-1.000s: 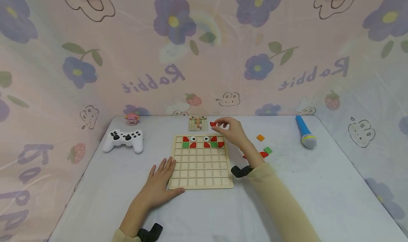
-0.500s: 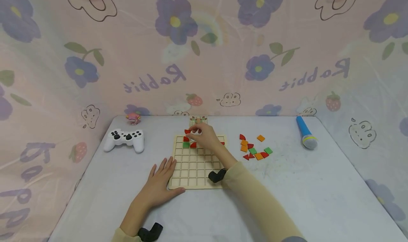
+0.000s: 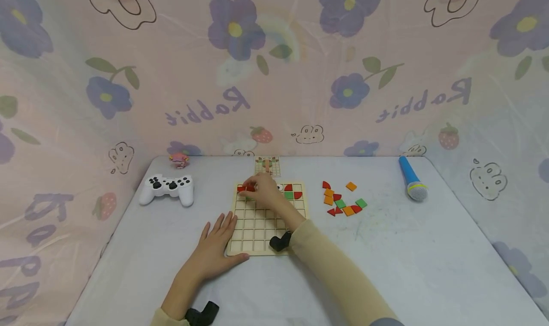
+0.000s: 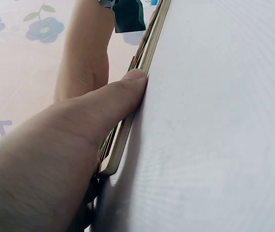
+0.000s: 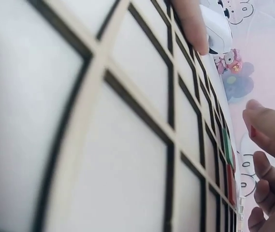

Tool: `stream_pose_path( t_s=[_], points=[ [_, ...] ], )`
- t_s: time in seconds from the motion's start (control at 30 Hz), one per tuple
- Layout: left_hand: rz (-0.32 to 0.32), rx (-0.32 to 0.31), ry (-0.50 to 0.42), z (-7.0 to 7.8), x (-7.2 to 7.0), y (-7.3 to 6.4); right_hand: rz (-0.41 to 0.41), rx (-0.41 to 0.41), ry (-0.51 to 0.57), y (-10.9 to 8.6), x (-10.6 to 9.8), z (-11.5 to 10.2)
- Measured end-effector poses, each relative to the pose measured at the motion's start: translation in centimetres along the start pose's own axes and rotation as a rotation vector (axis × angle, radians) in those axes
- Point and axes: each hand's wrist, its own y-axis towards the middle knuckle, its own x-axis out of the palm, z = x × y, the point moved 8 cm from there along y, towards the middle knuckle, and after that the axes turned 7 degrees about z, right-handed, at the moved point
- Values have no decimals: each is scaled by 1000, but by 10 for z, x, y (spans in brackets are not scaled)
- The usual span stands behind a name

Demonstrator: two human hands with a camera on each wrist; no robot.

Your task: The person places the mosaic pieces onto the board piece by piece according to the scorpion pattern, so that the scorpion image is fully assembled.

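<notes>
A wooden grid board lies in the middle of the table, with red and green tiles in its top rows. My right hand reaches over the board's top left corner and pinches a small red tile just above the cells there. In the right wrist view the fingertips hover over the grid. My left hand lies flat on the table with straight fingers, pressing the board's lower left edge; its thumb rests against the board's rim.
A heap of loose red, orange and green tiles lies right of the board. A small pattern card sits behind it. A white game controller and a pink figure are at the left, a blue microphone at the right.
My right hand has carried the red tile from the board's top right across to its top left corner and lowered toward the cells. The left hand has stayed put.
</notes>
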Motion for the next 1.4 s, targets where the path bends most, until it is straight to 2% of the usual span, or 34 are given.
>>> stream_pose_path(
  t_s=[0.3,0.57,0.93,1.4],
  points=[
    [4,2,-10,1,-1,-1,-9,-4,-26,-1,6,7],
    [2,0,8,-1,-1,-1,-10,-6,29,-1,9,13],
    [15,7,-4,2,-2,-1,-22,-4,12,-3,11,14],
    [-7,-3,1,0,1,0,-25,-1,-34,-4,14,15]
  ],
)
